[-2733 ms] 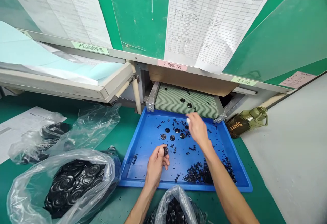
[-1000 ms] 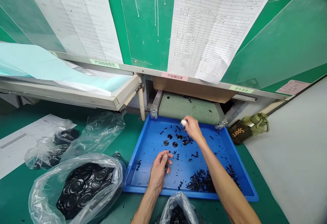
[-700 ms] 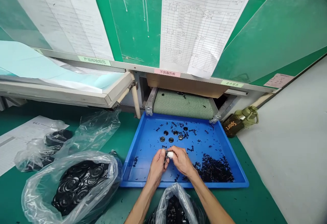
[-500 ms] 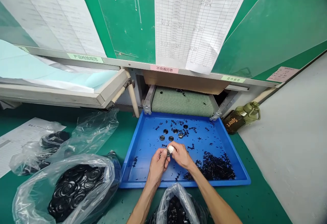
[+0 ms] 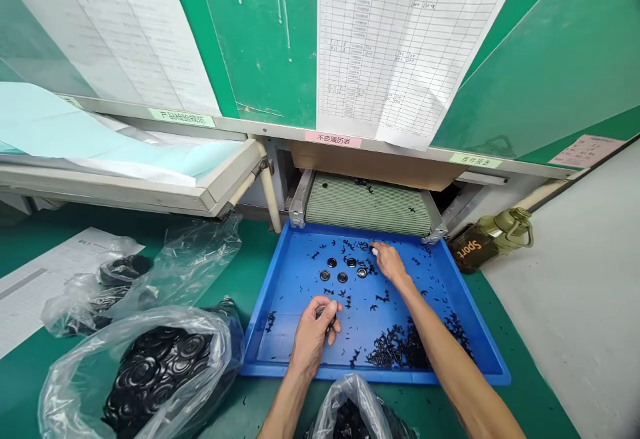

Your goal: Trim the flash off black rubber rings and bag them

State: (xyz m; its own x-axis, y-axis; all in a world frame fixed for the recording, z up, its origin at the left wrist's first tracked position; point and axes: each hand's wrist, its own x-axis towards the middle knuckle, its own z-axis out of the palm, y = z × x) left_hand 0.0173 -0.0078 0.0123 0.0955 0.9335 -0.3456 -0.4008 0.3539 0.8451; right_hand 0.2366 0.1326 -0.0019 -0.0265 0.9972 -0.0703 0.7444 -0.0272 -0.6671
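Note:
Held in my left hand [image 5: 313, 332], above the front of the blue tray [image 5: 260, 349], is a black round ringed disc [image 5: 326, 315], partly covered by my thumb and fingers. Farther back, my right hand [image 5: 390, 262] reaches down to the tray floor. Its fingertips, one wrapped in white, are closed at the spot of another disc, which they mostly hide. Several more such discs lie in two short rows just left of it, the nearest being a disc [image 5: 362, 273]. Small black scraps [image 5: 383, 295] are scattered around them.
A heap of black scraps [image 5: 400, 345] fills the tray's front right. Behind the tray ends a green conveyor belt [image 5: 370, 205]. Open plastic bags of black parts stand left [image 5: 155, 365] and front [image 5: 350, 419]. A bottle [image 5: 493, 239] leans by the right wall.
My hands have parted. The right hand has moved away from the left, back and right to the farthest disc. The left hand keeps its disc, a little lower. The view has shifted slightly.

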